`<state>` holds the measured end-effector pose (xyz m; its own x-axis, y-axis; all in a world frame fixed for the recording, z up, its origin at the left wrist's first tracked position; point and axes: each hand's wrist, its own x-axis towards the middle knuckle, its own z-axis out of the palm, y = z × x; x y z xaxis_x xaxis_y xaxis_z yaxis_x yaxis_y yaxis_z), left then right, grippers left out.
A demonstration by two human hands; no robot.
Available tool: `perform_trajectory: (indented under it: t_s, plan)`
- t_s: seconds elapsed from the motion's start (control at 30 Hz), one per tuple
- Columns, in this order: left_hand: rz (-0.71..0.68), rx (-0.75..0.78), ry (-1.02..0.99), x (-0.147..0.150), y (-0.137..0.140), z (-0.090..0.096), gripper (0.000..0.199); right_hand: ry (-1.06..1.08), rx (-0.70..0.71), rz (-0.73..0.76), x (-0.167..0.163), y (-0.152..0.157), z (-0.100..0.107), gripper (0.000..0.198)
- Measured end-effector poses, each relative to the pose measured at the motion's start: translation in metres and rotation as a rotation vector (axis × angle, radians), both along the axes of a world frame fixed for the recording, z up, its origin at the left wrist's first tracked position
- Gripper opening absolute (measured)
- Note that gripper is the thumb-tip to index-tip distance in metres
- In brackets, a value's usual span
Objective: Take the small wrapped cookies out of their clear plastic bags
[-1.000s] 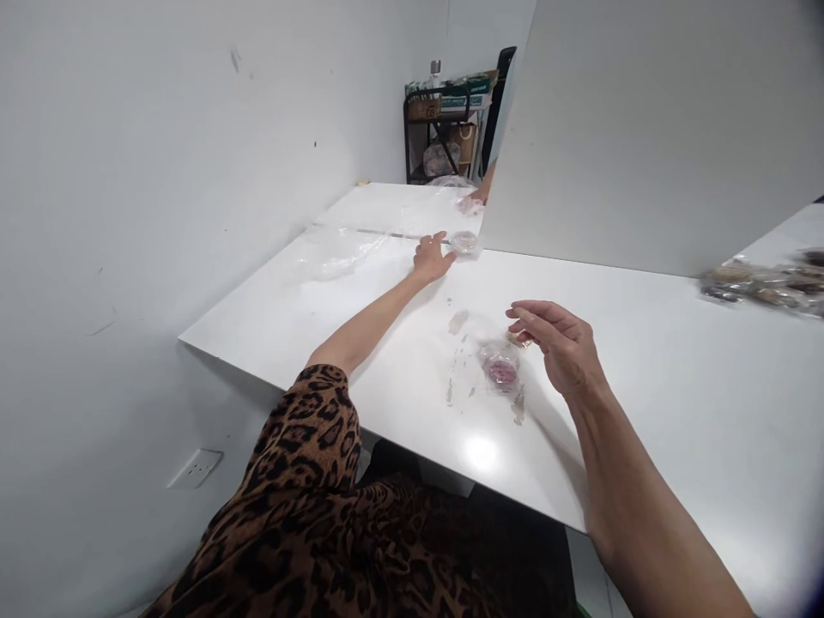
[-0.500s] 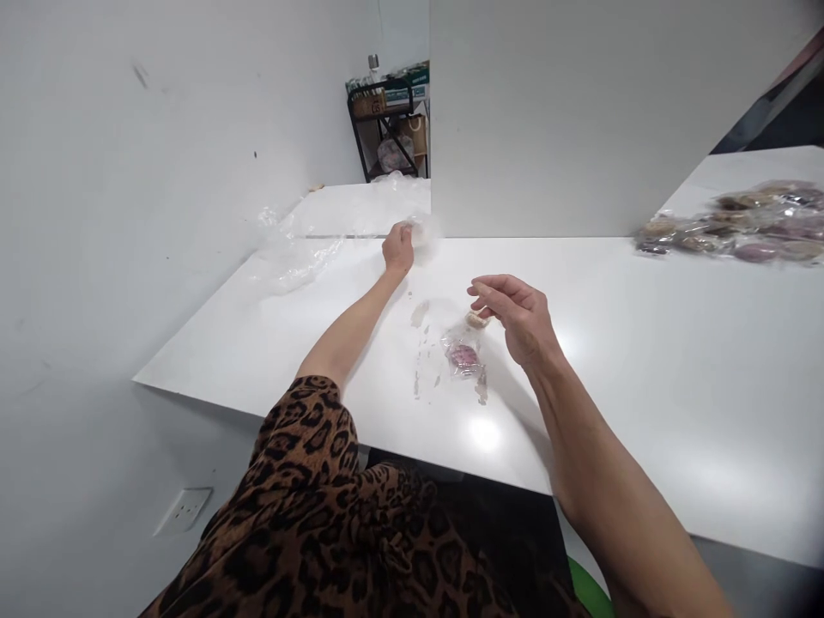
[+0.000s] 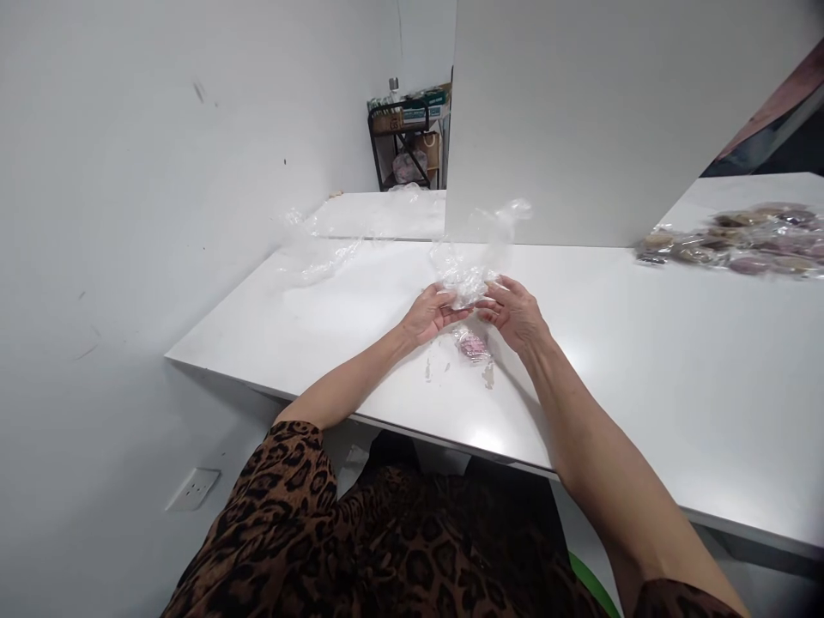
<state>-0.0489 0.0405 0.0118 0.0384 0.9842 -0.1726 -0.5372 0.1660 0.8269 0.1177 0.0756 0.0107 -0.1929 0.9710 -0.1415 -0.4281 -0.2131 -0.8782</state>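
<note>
Wrap: the clear wrap was crumpled between both hands above the table, its top flaring toward 1 o'clock; other clock hours here run from its middle.
Left hand: the left hand was at 8 o'clock, narrow, holding the wrap's near edge between thumb and fingers.
Right hand: the right hand was at 4 o'clock, fingers bent, tips at the wrap; whether they pinched it, I could not tell.
Packet: the pink packet lay on the table at 6 o'clock, just below the hands.
Film: loose film lay at 9 o'clock, near the wall.
Heap: wrapped pieces lay well apart at 3 o'clock.
Behind: a panel stood at 1 o'clock, a rack at 11.
</note>
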Motion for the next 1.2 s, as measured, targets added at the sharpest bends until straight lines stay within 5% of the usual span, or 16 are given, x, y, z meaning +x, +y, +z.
perform_trajectory:
  t_s: [0.17, 0.37, 0.63, 0.87, 0.97, 1.13, 1.2]
  plan:
    - [-0.131, 0.024, 0.028, -0.007, -0.003, 0.007, 0.036, -0.028, 0.099, -0.036, 0.001, 0.002, -0.003, 0.064]
    - [-0.258, -0.121, -0.215, -0.026, -0.002, 0.016, 0.081, -0.068, 0.279, -0.002, 0.001, 0.002, -0.006, 0.056]
    - [-0.376, -0.135, -0.223, -0.03, 0.007, 0.007, 0.028, -0.183, 0.369, 0.061, 0.007, 0.006, -0.013, 0.043]
    - [-0.171, -0.245, -0.191, -0.025, 0.007, 0.004, 0.038, -0.219, 0.573, -0.1, 0.003, -0.001, -0.012, 0.021]
    - [0.018, -0.287, -0.216, -0.03, 0.012, 0.008, 0.042, -0.284, 0.693, 0.115, 0.011, -0.012, 0.004, 0.01]
    - [0.268, -0.275, -0.238, -0.04, 0.021, 0.02, 0.041, -0.397, 0.688, 0.884, 0.026, -0.027, 0.027, 0.03]
    - [0.285, -0.24, -0.218, -0.042, 0.02, 0.025, 0.036, -0.352, 0.631, 0.853, 0.024, -0.027, 0.026, 0.034]
